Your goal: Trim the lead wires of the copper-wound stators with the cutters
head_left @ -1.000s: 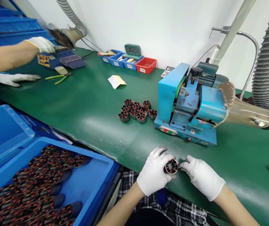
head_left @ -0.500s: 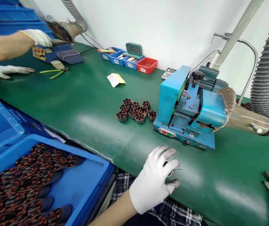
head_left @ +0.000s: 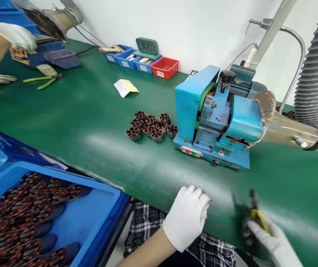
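Our left hand (head_left: pixel 188 215) curls closed near the front edge of the green table (head_left: pixel 97 155), thin wire ends (head_left: pixel 210 201) poking out by its fingers; what else it covers is hidden. Our right hand (head_left: pixel 275 241) grips yellow-handled pliers (head_left: pixel 259 215), blurred, over the table at the right. Beyond our left hand, a cluster of wound rings (head_left: pixel 157 135) sits just beside the blue machine (head_left: pixel 211 118); more fill much of the blue tray (head_left: pixel 92 222) at our left.

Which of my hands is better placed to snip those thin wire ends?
Your right hand, probably: it holds the yellow-handled pliers. Your left hand is closed, the wire ends poking out toward the right, so it seems better suited to steadying.
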A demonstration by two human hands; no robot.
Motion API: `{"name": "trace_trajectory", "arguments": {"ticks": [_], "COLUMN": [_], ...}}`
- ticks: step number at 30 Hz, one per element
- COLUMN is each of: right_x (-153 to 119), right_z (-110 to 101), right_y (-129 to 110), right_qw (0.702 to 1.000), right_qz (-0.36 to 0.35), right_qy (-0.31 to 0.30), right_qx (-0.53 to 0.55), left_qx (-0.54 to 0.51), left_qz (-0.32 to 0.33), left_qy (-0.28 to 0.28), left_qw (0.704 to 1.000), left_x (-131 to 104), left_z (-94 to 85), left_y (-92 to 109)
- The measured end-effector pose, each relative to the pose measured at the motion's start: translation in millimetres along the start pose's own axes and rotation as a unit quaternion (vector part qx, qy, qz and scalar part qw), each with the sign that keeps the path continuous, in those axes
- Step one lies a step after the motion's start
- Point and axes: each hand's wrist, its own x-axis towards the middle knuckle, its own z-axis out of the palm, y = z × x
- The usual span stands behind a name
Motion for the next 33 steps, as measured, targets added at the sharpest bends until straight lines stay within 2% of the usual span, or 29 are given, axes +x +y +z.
{"name": "trace_trajectory", "arguments": {"ticks": [2,5,11,17,24,27,30,33], "right_x": [-15.3,-26.4,-34.0,-34.3,-31.3,-30.5,-30.0,-29.2], "right_z": [38.1,62.7,75.2,92.2,94.6,88.5,82.9,86.1], "right_y": [-1.6,-4.8,-12.7,-11.4,-4.7,1.2,10.6,23.1], "right_qw": [0.995,0.988,0.988,0.994,0.994,0.996,0.998,0.998], "right_qz": [0.068,0.097,0.07,0.038,0.029,0.038,0.05,0.061], "right_qy": [-0.061,-0.112,-0.136,-0.1,-0.105,-0.082,-0.032,-0.002], "right_qx": [0.034,0.045,0.022,0.018,0.005,-0.008,-0.034,-0.01], "left_qx": [-0.001,0.007,0.017,0.012,0.011,0.009,0.007,0.011], "left_qz": [0.002,0.008,0.014,0.019,0.023,0.024,0.027,0.029], "left_qy": [0.007,0.007,0.019,0.036,0.026,0.02,0.017,0.027], "left_qw": [1.0,1.0,1.0,0.999,0.999,0.999,0.999,0.999], "left_x": [0.1,0.6,-0.1,-0.4,-0.4,-0.5,-0.5,-0.4], "left_z": [2.1,3.0,3.1,5.8,3.6,2.7,2.7,3.8], "left_y": [-0.2,-1.3,-1.3,-3.0,-3.0,-3.3,-4.2,-5.2]}}
